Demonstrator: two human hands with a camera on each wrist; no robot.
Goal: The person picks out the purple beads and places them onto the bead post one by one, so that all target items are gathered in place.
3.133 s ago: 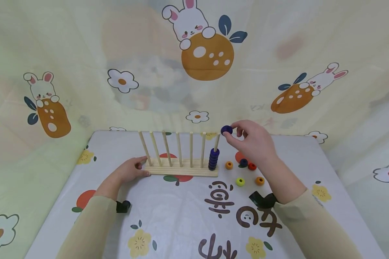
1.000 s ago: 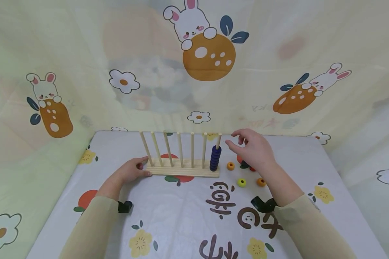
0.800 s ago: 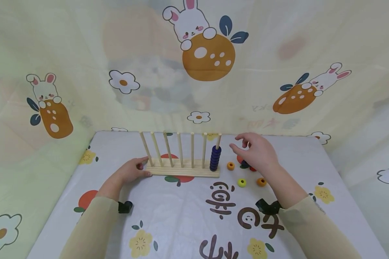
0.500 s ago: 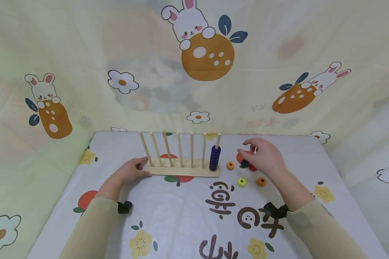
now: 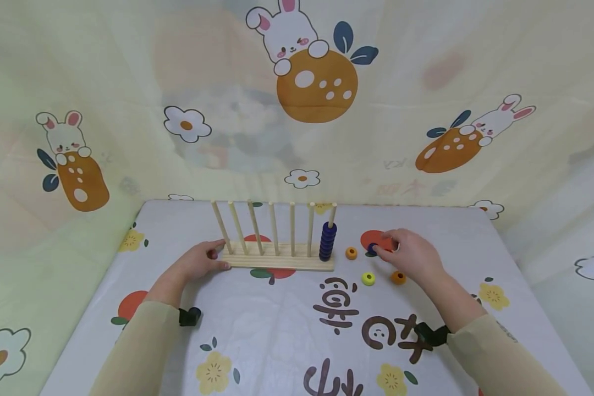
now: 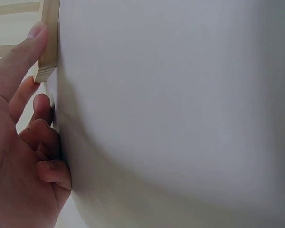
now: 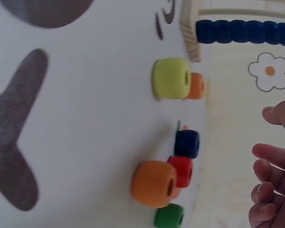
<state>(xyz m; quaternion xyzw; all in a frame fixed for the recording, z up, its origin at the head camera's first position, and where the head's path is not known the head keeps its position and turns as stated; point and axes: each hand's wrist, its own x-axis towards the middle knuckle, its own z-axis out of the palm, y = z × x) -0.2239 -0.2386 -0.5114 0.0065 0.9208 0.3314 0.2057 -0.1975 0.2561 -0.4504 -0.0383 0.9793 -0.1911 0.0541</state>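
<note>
A wooden peg rack stands on the table with a row of upright pegs. Its rightmost peg carries a stack of dark blue beads; the other pegs are bare. My left hand pinches the rack's left end, thumb on the front edge and index finger behind. Right of the rack my right hand reaches over the loose beads, thumb and index finger parted right at a dark blue bead. In the right wrist view that bead rests on the table beside a red bead, which the hand hides in the head view.
Loose beads lie near the right hand: an orange bead beside the rack, a yellow-green bead, a second orange bead and a green bead. A printed cloth hangs behind the table.
The dark blue bead once held by my right hand now sits atop the stack on the rightmost peg. That hand has moved right and down to the loose beads. The left hand stays put.
</note>
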